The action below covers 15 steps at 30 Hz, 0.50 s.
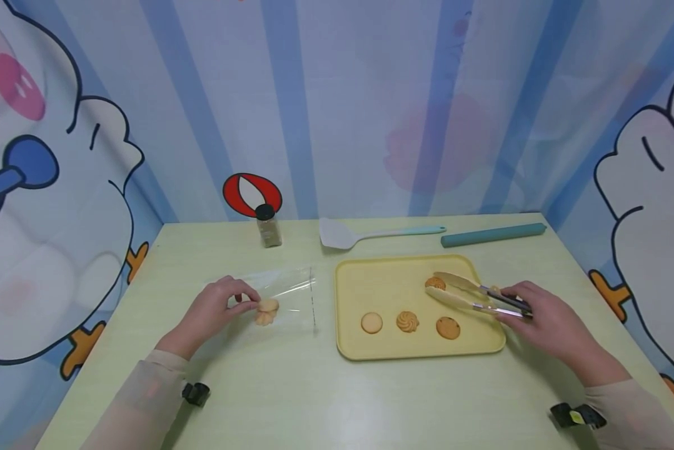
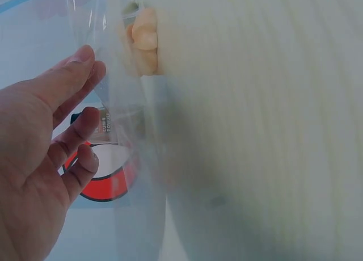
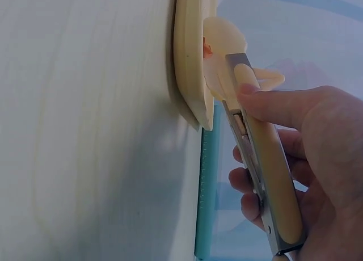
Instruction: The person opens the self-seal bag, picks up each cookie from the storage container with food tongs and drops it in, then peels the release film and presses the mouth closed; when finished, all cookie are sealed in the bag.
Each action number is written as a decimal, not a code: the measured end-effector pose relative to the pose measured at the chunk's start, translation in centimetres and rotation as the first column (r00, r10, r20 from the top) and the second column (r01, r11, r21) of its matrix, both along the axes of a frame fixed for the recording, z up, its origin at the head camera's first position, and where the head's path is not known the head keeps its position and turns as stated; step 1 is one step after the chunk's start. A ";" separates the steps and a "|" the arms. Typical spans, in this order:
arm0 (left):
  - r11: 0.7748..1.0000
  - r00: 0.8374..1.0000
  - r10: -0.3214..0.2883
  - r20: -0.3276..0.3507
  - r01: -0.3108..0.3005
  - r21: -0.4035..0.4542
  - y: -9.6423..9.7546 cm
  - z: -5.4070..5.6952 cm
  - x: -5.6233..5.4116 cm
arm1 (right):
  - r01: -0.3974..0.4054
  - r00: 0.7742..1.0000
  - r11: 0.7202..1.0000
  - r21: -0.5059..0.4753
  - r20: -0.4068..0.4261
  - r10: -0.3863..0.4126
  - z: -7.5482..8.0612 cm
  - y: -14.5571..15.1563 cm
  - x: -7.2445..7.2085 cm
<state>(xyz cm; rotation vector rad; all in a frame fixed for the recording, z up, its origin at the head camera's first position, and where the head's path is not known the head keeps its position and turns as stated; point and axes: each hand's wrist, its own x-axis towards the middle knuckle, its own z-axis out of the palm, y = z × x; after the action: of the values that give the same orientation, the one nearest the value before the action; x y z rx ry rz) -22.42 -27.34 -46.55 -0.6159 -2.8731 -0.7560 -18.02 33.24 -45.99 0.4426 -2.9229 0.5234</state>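
My left hand [image 1: 216,312] pinches the edge of a clear plastic bag [image 1: 294,289] between thumb and forefinger, its other fingers bent loosely. Inside the bag, two pale cookies [image 1: 266,316] overlap near those fingertips. On the right, my right hand [image 1: 553,325] grips a pair of tongs [image 3: 269,176], thumb along one handle and fingers round the other. The cream tips of the tongs lie on either side of a brown cookie [image 1: 435,284] over the tray's upper right part. Below it, a round cookie [image 1: 372,323], a swirled cookie [image 1: 407,321] and a dotted cookie [image 1: 447,328] form a row.
The yellow tray [image 1: 365,278] has a raised rim. Behind it lie a spatula [image 1: 339,235] with a pale blue handle and a teal rolling pin-like stick [image 1: 494,235]. A black-capped cumin powder jar [image 1: 269,229] stands at the back left. A printed curtain [image 1: 359,125] hangs behind the table.
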 end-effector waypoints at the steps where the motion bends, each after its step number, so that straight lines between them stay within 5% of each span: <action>1: 1.000 1.000 -0.002 0.003 0.002 0.000 0.0 0.0 0.0 | -0.002 1.000 1.000 0.000 -0.004 0.002 0.0 -0.1 0.0; 15: 1.000 1.000 -0.013 -0.017 0.013 -0.007 -0.1 0.1 0.0 | -0.095 0.992 0.994 -0.062 -0.083 0.090 0.7 -3.9 -1.1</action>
<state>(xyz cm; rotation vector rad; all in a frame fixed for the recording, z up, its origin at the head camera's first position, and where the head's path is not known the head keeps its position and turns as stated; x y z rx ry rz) -22.42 -27.46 -46.41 -0.6389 -2.8604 -0.7400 -19.08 29.30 -45.33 0.5788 -2.8098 0.5976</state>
